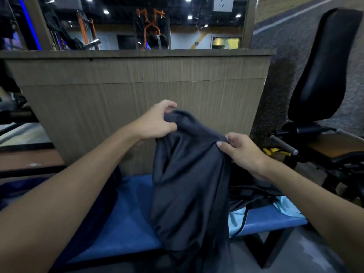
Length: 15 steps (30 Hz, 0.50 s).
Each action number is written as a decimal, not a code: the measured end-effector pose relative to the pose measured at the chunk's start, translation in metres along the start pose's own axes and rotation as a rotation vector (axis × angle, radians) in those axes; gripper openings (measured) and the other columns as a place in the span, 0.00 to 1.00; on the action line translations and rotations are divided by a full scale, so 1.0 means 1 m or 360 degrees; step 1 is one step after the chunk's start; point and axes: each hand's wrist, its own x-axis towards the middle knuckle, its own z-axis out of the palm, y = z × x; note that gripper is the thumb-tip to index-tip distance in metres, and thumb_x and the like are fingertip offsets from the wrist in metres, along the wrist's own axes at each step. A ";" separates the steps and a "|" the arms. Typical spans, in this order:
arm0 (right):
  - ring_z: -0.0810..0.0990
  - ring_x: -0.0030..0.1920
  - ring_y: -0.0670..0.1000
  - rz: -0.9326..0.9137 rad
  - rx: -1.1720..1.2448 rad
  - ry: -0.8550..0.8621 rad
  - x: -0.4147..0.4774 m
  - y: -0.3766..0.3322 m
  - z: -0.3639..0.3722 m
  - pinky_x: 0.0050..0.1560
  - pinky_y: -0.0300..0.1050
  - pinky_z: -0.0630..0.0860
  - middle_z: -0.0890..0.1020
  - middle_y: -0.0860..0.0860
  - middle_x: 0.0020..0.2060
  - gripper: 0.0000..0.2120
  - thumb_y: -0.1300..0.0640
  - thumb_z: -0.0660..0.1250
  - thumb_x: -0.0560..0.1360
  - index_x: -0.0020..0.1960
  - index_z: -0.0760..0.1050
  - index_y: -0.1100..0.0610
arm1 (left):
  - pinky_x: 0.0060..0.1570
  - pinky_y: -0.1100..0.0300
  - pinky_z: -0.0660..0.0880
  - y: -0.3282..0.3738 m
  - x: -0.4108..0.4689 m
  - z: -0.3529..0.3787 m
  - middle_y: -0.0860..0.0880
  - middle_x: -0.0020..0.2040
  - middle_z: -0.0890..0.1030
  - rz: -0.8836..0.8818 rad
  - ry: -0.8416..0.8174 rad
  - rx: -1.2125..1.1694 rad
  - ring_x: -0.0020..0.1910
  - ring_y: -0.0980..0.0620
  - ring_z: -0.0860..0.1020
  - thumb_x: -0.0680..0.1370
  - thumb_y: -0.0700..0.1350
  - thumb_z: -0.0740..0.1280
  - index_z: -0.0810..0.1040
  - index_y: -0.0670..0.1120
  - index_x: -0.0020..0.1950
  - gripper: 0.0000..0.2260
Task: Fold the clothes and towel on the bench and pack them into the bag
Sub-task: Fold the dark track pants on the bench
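Observation:
A dark grey garment (189, 180) hangs in the air above the blue bench (130, 219). My left hand (157, 121) pinches its top edge on the left, and my right hand (242, 150) pinches the top edge on the right. The cloth drapes down past the bench's front edge. Behind it on the right of the bench lies a black bag or dark cloth (250, 192) over a light blue piece of fabric (283, 205). Another dark blue cloth (98, 196) lies at the left, partly hidden by my left forearm.
A wood-grain partition wall (137, 91) stands right behind the bench. A black padded gym machine seat (323, 71) with a metal handle (283, 144) stands to the right. A brown ledge (29, 158) is at the left. Grey floor shows below the bench.

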 end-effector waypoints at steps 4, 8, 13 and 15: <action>0.75 0.36 0.51 -0.0153 0.0105 -0.0153 0.003 -0.024 0.016 0.37 0.46 0.69 0.79 0.56 0.35 0.06 0.63 0.65 0.80 0.43 0.74 0.61 | 0.75 0.59 0.59 0.008 -0.009 0.027 0.53 0.75 0.67 0.0186 -0.0516 0.0222 0.74 0.58 0.64 0.73 0.50 0.76 0.54 0.47 0.81 0.43; 0.77 0.36 0.49 -0.0202 0.0205 -0.0162 0.003 -0.036 0.018 0.36 0.42 0.72 0.81 0.54 0.36 0.05 0.62 0.66 0.79 0.44 0.76 0.61 | 0.60 0.53 0.74 0.000 -0.005 0.039 0.43 0.55 0.84 0.0238 -0.0442 0.0154 0.57 0.51 0.81 0.78 0.42 0.71 0.78 0.39 0.66 0.17; 0.84 0.49 0.58 0.0066 0.0169 -0.0350 -0.003 -0.009 0.003 0.49 0.52 0.81 0.84 0.60 0.50 0.12 0.58 0.73 0.74 0.52 0.78 0.64 | 0.48 0.56 0.79 0.013 -0.005 0.024 0.40 0.47 0.85 0.0317 -0.0084 0.0006 0.43 0.53 0.81 0.80 0.36 0.66 0.82 0.37 0.51 0.06; 0.84 0.53 0.56 0.0235 -0.0030 -0.0506 -0.010 0.012 0.001 0.53 0.50 0.81 0.85 0.58 0.52 0.11 0.59 0.71 0.76 0.55 0.79 0.64 | 0.47 0.59 0.79 0.020 -0.005 0.016 0.43 0.47 0.85 0.0297 -0.0040 -0.0026 0.44 0.54 0.82 0.81 0.38 0.65 0.82 0.37 0.53 0.07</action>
